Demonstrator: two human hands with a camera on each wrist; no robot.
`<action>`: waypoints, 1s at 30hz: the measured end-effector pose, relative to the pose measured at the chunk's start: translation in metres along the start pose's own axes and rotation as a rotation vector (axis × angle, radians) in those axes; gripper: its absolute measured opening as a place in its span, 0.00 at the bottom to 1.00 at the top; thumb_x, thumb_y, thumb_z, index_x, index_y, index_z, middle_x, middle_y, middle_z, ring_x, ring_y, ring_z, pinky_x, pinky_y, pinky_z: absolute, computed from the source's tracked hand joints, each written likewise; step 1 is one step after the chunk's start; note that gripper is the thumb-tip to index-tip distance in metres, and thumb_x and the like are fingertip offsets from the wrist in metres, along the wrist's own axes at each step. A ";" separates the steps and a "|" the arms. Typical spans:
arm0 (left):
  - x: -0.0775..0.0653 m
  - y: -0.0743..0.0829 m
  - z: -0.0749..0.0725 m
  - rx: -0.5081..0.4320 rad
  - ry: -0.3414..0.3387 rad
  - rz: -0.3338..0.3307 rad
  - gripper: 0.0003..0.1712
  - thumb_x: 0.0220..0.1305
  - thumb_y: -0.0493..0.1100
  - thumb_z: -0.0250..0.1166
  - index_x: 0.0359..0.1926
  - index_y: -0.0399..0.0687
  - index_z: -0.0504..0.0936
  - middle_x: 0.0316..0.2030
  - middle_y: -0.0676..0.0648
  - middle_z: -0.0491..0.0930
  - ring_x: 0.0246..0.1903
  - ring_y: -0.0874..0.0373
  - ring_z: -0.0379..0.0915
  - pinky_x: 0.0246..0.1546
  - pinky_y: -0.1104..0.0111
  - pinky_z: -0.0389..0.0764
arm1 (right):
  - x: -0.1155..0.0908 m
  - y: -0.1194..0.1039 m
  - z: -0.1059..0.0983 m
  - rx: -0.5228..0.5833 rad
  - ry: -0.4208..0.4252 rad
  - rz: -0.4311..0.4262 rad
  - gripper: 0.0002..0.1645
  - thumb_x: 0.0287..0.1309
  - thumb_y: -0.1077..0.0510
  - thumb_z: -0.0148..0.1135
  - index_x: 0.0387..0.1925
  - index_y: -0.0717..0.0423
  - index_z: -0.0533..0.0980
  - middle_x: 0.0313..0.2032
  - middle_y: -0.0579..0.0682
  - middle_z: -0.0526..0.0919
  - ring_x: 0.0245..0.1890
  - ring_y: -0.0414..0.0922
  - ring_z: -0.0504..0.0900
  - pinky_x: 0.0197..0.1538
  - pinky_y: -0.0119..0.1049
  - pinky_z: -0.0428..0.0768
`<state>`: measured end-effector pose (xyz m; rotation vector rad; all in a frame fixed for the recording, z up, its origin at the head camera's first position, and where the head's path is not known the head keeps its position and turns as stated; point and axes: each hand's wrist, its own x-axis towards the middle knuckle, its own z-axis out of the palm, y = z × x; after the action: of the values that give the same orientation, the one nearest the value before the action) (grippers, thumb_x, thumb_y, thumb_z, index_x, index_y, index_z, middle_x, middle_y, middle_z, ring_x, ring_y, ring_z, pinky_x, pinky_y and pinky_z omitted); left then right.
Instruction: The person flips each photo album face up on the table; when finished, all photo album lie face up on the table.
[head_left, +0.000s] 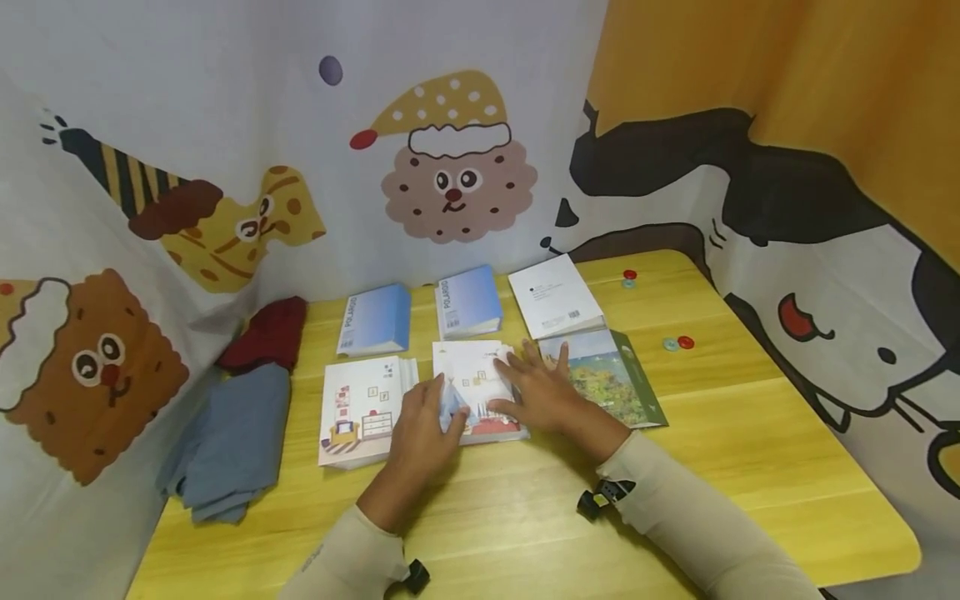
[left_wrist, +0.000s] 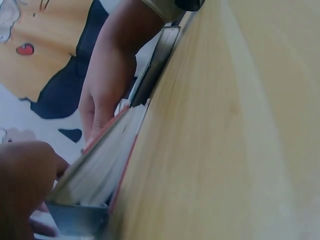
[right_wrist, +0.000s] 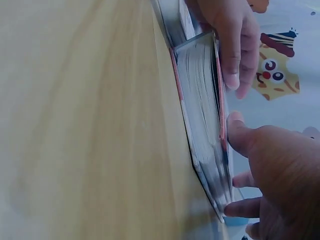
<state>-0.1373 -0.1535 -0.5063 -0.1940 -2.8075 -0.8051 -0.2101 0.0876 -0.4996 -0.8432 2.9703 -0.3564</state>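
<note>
We find the middle album (head_left: 477, 392) lying flat in the near row on the yellow wood-grain table (head_left: 750, 467), its illustrated cover facing up. The wrist views show its page edges between covers with red along their edges.

We record the left hand (head_left: 423, 429) at the album's left side, fingers extended, thumb over the cover, the hand closed around nothing. We record the right hand (head_left: 546, 392) at the album's right side, fingers spread and relaxed, fingertips at the cover's edge; we see no grip.

To the left, just beside the left hand, lies the left album (head_left: 356, 408), white with a printed drawer chest and armchair. To the right, partly behind the right hand, lies the landscape book (head_left: 611, 379) with a green strip.

In the far row we note the left blue album (head_left: 378, 321), the right blue album (head_left: 471, 302), both lettered POLAROID, and the white book (head_left: 558, 296). At the table's left side lie a grey-blue cloth (head_left: 232, 442) and, farther off, a dark red cloth (head_left: 270, 333). On the right we count a far button pair (head_left: 630, 275) and a nearer button pair (head_left: 678, 343), each red and pale green.
</note>
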 end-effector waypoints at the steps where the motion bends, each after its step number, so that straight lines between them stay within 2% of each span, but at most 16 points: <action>1: 0.001 0.001 -0.001 0.049 0.007 0.022 0.44 0.74 0.56 0.70 0.80 0.36 0.69 0.74 0.26 0.70 0.75 0.27 0.67 0.70 0.37 0.78 | 0.000 0.001 0.000 0.006 0.000 0.001 0.52 0.73 0.19 0.50 0.85 0.42 0.64 0.83 0.55 0.66 0.88 0.67 0.50 0.75 0.89 0.32; 3: 0.003 0.003 -0.005 0.141 -0.005 0.053 0.44 0.75 0.58 0.69 0.78 0.35 0.71 0.79 0.27 0.65 0.80 0.25 0.57 0.76 0.34 0.70 | 0.001 0.003 0.000 0.009 -0.006 0.000 0.52 0.73 0.19 0.50 0.85 0.42 0.63 0.83 0.55 0.66 0.88 0.66 0.49 0.75 0.89 0.31; 6: 0.004 0.004 -0.010 0.223 -0.091 0.059 0.46 0.77 0.65 0.64 0.81 0.37 0.69 0.84 0.31 0.59 0.85 0.22 0.41 0.82 0.28 0.51 | -0.001 0.008 -0.003 0.013 -0.012 -0.010 0.53 0.73 0.20 0.52 0.85 0.44 0.64 0.83 0.55 0.65 0.88 0.66 0.48 0.74 0.90 0.31; 9: 0.004 0.006 -0.012 0.250 -0.197 0.014 0.51 0.77 0.73 0.58 0.84 0.44 0.65 0.86 0.34 0.54 0.86 0.23 0.30 0.82 0.25 0.40 | -0.005 0.016 -0.011 0.023 0.010 -0.015 0.52 0.73 0.23 0.57 0.84 0.47 0.65 0.83 0.58 0.67 0.88 0.66 0.48 0.73 0.91 0.31; 11: 0.005 0.007 -0.011 0.268 -0.220 0.007 0.54 0.75 0.77 0.56 0.85 0.46 0.63 0.86 0.33 0.52 0.86 0.23 0.28 0.82 0.25 0.38 | -0.009 0.023 -0.019 0.035 0.043 -0.008 0.52 0.72 0.25 0.61 0.83 0.49 0.67 0.82 0.59 0.68 0.88 0.67 0.49 0.73 0.91 0.31; 16: 0.012 0.022 -0.005 0.283 -0.220 0.037 0.56 0.73 0.80 0.55 0.86 0.50 0.62 0.87 0.33 0.50 0.86 0.23 0.30 0.82 0.26 0.37 | -0.021 0.052 -0.033 0.072 0.123 0.035 0.50 0.70 0.30 0.68 0.82 0.51 0.69 0.82 0.61 0.68 0.88 0.67 0.49 0.73 0.90 0.27; 22: 0.017 0.057 0.011 0.243 -0.280 0.100 0.55 0.74 0.79 0.55 0.88 0.54 0.58 0.89 0.37 0.46 0.87 0.26 0.27 0.83 0.26 0.36 | -0.037 0.089 -0.043 0.105 0.116 0.115 0.51 0.71 0.32 0.68 0.84 0.52 0.65 0.84 0.64 0.62 0.88 0.70 0.44 0.73 0.89 0.24; 30: 0.022 0.101 0.042 0.241 -0.328 0.204 0.56 0.73 0.82 0.52 0.88 0.55 0.58 0.88 0.36 0.48 0.87 0.27 0.36 0.84 0.31 0.46 | -0.054 0.135 -0.050 0.159 0.110 0.156 0.50 0.72 0.34 0.68 0.84 0.52 0.65 0.84 0.67 0.60 0.87 0.74 0.43 0.72 0.90 0.25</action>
<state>-0.1473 -0.0442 -0.4843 -0.6096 -3.0854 -0.4155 -0.2381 0.2381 -0.4831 -0.5896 3.0297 -0.6408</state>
